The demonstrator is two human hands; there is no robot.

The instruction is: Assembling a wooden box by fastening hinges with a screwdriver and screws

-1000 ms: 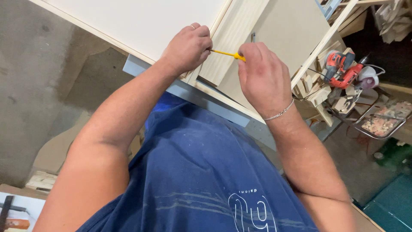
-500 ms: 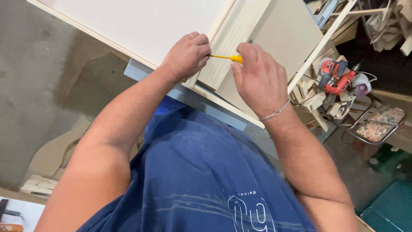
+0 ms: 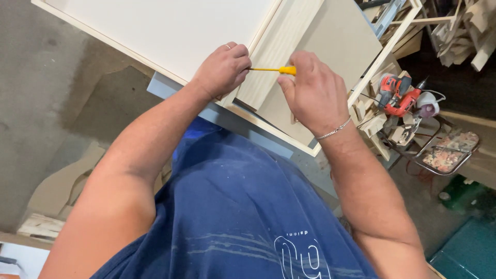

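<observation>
— From the head view, what's each hand doing?

— The right hand (image 3: 314,95) is closed round the yellow handle of a slim screwdriver (image 3: 274,69), whose shaft runs level toward the left hand (image 3: 223,70). That one is curled into a loose fist at the edge of the pale wooden strip (image 3: 276,49), fingers pinched where the tip meets the wood; I can't tell what they pinch, since the tip is hidden.

— How would you do this well?

— I'd say keep the shaft square to the strip, press along its line, and let the left fingers steady the tip so it doesn't skid across the soft wood.

— And what's underneath?

— A big white panel (image 3: 155,26) with a light wooden frame, lying flat, its corner just beside the person's blue shirt (image 3: 243,206). A bare concrete floor (image 3: 36,103) shows on the left. On the right, an orange power drill (image 3: 395,95) rests among wood offcuts (image 3: 374,124), and more scrap timber (image 3: 465,31) is piled farther back.
</observation>
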